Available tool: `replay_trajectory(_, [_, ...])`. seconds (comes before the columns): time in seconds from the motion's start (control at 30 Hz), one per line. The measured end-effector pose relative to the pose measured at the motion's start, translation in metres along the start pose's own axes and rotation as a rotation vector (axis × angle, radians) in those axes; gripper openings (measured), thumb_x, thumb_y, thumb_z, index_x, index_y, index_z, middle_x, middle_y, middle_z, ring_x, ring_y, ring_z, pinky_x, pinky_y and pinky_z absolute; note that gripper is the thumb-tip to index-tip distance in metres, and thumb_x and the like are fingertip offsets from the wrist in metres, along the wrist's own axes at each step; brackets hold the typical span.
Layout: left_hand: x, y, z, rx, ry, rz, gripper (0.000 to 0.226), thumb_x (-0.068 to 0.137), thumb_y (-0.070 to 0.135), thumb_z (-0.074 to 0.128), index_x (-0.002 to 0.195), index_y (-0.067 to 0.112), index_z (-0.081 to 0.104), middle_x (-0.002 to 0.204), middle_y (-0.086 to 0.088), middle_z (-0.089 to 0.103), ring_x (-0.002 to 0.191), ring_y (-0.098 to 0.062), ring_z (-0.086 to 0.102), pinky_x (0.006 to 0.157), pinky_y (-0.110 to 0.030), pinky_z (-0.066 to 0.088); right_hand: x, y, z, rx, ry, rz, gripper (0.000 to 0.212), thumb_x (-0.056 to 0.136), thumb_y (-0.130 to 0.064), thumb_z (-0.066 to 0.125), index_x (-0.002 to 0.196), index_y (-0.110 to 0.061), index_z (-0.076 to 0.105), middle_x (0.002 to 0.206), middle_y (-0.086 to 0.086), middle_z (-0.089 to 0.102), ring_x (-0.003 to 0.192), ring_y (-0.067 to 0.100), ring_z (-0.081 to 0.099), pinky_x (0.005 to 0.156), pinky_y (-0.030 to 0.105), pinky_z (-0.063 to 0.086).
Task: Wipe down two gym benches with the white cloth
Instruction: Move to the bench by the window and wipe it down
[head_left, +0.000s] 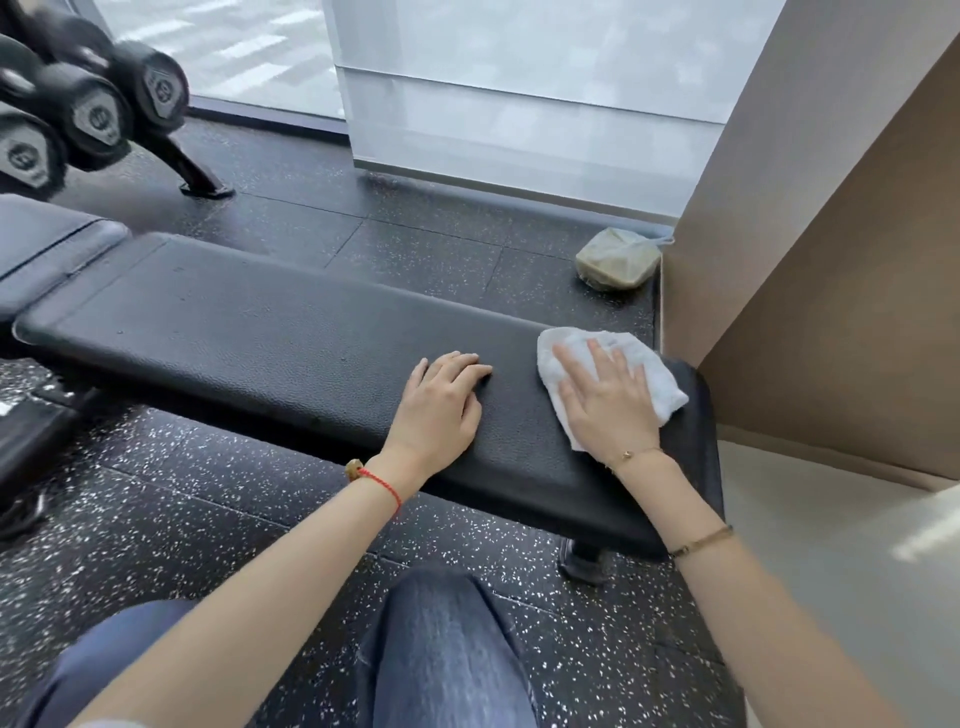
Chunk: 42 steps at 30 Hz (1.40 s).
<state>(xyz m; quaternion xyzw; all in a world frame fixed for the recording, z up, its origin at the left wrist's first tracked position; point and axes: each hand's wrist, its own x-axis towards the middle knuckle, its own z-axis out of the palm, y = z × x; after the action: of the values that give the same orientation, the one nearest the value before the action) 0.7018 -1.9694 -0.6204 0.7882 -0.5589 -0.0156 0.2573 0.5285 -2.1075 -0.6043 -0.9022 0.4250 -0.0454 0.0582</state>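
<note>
On the black bench (270, 332), right hand (610, 402) fingers flat on white cloth (660, 384), left hand (441, 405) fingers loosely bent, empty

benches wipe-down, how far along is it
Done: nothing can be confirmed, since no wiped patch shows on the black bench. In hand: the right hand presses the white cloth flat on the bench's right end, while the left hand rests on the pad beside it. Left: likely most of this pad leftward, plus the grey bench at the far left, which nothing touches.
</note>
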Motion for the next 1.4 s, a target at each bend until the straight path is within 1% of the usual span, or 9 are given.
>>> replay_trajectory(0.23, [-0.001, -0.089, -0.066, 0.046, 0.111, -0.029, 0.037, 0.094, 0.010, 0.051, 0.130, 0.013, 0.059, 0.135, -0.006, 0.058, 0.130, -0.025, 0.049, 0.113, -0.047, 0.035, 0.003, -0.100, 0.026, 0.004, 0.026, -0.155, 0.047, 0.103, -0.044, 0.030, 0.150, -0.040, 0.030, 0.160, 0.007, 0.026, 0.149, 0.034, 0.018, 0.121, 0.053, 0.008])
replay_trajectory(0.43, [-0.003, -0.206, -0.110, 0.138, 0.166, -0.064, 0.035, 0.091, 0.004, 0.055, 0.125, 0.010, 0.063, 0.128, -0.010, 0.064, 0.123, -0.029, 0.056, 0.108, -0.047, 0.040, 0.052, -0.154, 0.028, -0.027, 0.014, -0.102, 0.047, 0.104, -0.043, 0.026, 0.150, -0.039, 0.025, 0.161, 0.004, 0.020, 0.148, 0.031, 0.015, 0.119, 0.054, 0.009])
replay_trajectory(0.6, [0.003, -0.268, -0.127, 0.138, 0.169, -0.051, 0.036, 0.093, 0.008, 0.053, 0.129, 0.010, 0.061, 0.132, -0.010, 0.061, 0.127, -0.028, 0.053, 0.111, -0.049, 0.036, 0.083, -0.227, 0.038, -0.026, 0.029, -0.075, 0.045, 0.103, -0.043, 0.024, 0.148, -0.038, 0.028, 0.159, 0.004, 0.024, 0.144, 0.031, 0.022, 0.118, 0.054, 0.013])
replay_trajectory(0.8, [0.002, -0.286, -0.126, 0.080, 0.121, -0.010, 0.035, 0.095, 0.016, 0.051, 0.129, 0.014, 0.061, 0.136, -0.007, 0.058, 0.131, -0.026, 0.047, 0.114, -0.052, 0.029, 0.026, -0.261, 0.050, -0.026, 0.033, -0.175, 0.047, 0.103, -0.043, 0.029, 0.150, -0.040, 0.029, 0.160, 0.001, 0.025, 0.146, 0.033, 0.023, 0.118, 0.048, 0.018])
replay_trajectory(0.97, [0.000, -0.288, -0.124, 0.094, 0.100, -0.023, 0.040, 0.096, 0.022, 0.047, 0.134, 0.016, 0.057, 0.142, -0.004, 0.053, 0.135, -0.025, 0.042, 0.117, -0.049, 0.024, 0.029, -0.267, 0.048, -0.053, 0.033, 0.112, 0.048, 0.104, -0.043, 0.024, 0.152, -0.041, 0.022, 0.163, 0.001, 0.018, 0.148, 0.028, 0.017, 0.120, 0.046, 0.014])
replay_trajectory(1.03, [0.000, -0.291, -0.123, 0.104, 0.095, -0.023, 0.041, 0.096, 0.024, 0.046, 0.135, 0.018, 0.056, 0.143, -0.002, 0.052, 0.136, -0.023, 0.040, 0.118, -0.048, 0.023, 0.034, -0.302, 0.055, -0.067, 0.057, 0.143, 0.048, 0.104, -0.043, 0.023, 0.152, -0.040, 0.022, 0.163, 0.001, 0.018, 0.148, 0.029, 0.017, 0.119, 0.048, 0.014])
replay_trajectory(1.17, [0.002, -0.295, -0.123, 0.095, 0.111, -0.034, 0.040, 0.094, 0.025, 0.045, 0.132, 0.021, 0.058, 0.141, 0.001, 0.055, 0.134, -0.020, 0.042, 0.116, -0.046, 0.024, 0.020, -0.379, 0.077, -0.070, 0.123, 0.039, 0.047, 0.103, -0.044, 0.023, 0.149, -0.039, 0.031, 0.159, 0.002, 0.029, 0.144, 0.032, 0.028, 0.115, 0.050, 0.023])
replay_trajectory(1.27, [0.003, -0.298, -0.123, 0.090, 0.119, -0.018, 0.041, 0.093, 0.024, 0.044, 0.130, 0.021, 0.060, 0.139, 0.002, 0.056, 0.133, -0.020, 0.043, 0.115, -0.045, 0.025, 0.007, -0.364, 0.073, -0.054, 0.191, 0.060, 0.045, 0.103, -0.042, 0.026, 0.146, -0.037, 0.040, 0.156, 0.001, 0.037, 0.143, 0.030, 0.033, 0.113, 0.047, 0.030])
replay_trajectory(1.4, [0.002, -0.301, -0.121, 0.093, 0.148, -0.006, 0.042, 0.091, 0.027, 0.042, 0.128, 0.022, 0.061, 0.138, 0.002, 0.057, 0.131, -0.021, 0.044, 0.114, -0.047, 0.026, -0.020, -0.277, 0.060, -0.012, 0.299, 0.316, 0.041, 0.103, -0.038, 0.035, 0.142, -0.032, 0.048, 0.150, 0.005, 0.045, 0.136, 0.032, 0.042, 0.112, 0.047, 0.033])
